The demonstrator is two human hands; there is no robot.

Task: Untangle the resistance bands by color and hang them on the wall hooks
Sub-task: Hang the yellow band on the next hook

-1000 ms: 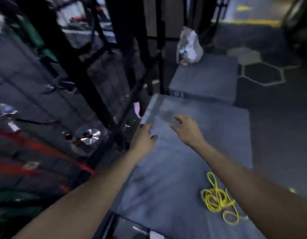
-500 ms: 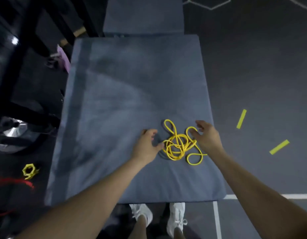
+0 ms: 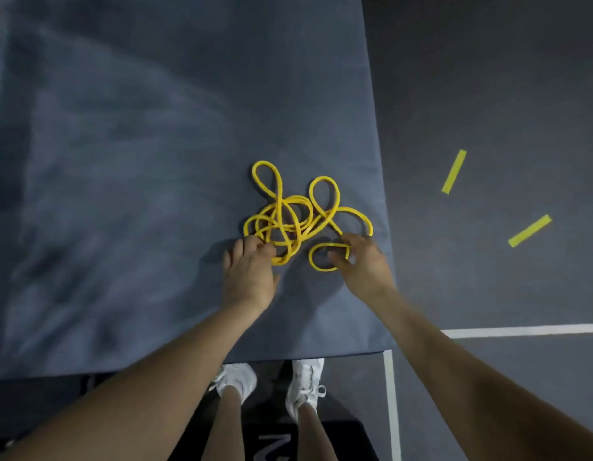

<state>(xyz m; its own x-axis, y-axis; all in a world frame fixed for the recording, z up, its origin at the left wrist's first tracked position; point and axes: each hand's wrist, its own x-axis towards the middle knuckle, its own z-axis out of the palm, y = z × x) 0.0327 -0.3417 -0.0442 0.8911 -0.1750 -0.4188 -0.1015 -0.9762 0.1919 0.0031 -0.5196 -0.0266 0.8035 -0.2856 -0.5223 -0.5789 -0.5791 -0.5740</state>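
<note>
Left hand: the left hand (image 3: 249, 273) lies at the near-left edge of a tangled yellow rubber resistance band (image 3: 290, 218), its fingers curled down onto the strands there — it appears to pinch them, though the fingertips are hidden under the hand.
Right hand: the right hand (image 3: 364, 265) sits at the near-right side of the tangle, fingers bent and reaching into a small loop of the band; whether it truly grips the strand I cannot tell.
Band: one heap of overlapping loops, lying flat on a blue-grey padded mat (image 3: 148, 181) near the mat's right edge and toward its near end — two loops stick out on the far side.
Floor: dark grey floor (image 3: 488, 78) to the right, with two short yellow tape strips (image 3: 454, 171) and white painted lines (image 3: 521, 330).
Feet: white sneakers (image 3: 305, 382) just off the mat's near edge.
</note>
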